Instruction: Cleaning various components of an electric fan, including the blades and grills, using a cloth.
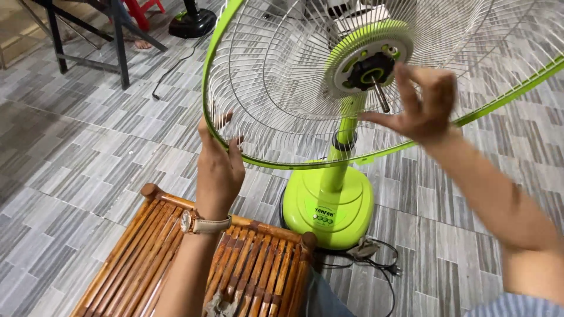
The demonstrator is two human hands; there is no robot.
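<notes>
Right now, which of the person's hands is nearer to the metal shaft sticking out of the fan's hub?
Right. The right hand is beside the metal shaft, fingers spread around its tip. The left hand is far off, holding the green rim of the wire guard.

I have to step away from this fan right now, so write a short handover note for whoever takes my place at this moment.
Left hand: grips the green rim of the rear grille, steadying it.
Right hand: fingers open at the black hub nut, beside the bare motor shaft.
Fan base stands on the tiled floor, beyond the bamboo stool.
Done: rear grille sits on the motor.
Left: no blade or front grille mounted; plug lies loose on the floor.
</notes>
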